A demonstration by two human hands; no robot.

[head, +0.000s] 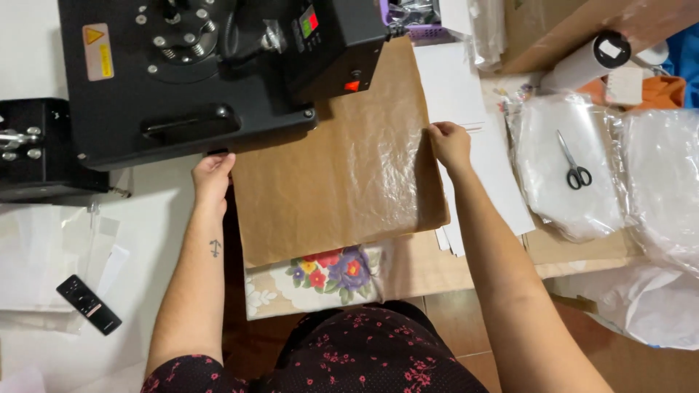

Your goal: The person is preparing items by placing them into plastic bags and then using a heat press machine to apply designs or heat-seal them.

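A sheet of brown baking paper (335, 175) lies spread under the black heat press (211, 65), whose upper plate is swung to the left. My left hand (212, 175) grips the sheet's left edge, just below the press. My right hand (448, 143) holds the right edge with pinched fingers. A cloth with a printed flower pattern (320, 275) sticks out from under the sheet's near edge.
Black scissors (575, 164) rest on clear plastic bags (575, 182) at the right. White sheets (466, 102) lie beside the brown paper. A white roll (590, 62) sits at the back right. A black remote (89, 304) lies at the left, near a second black machine (36, 149).
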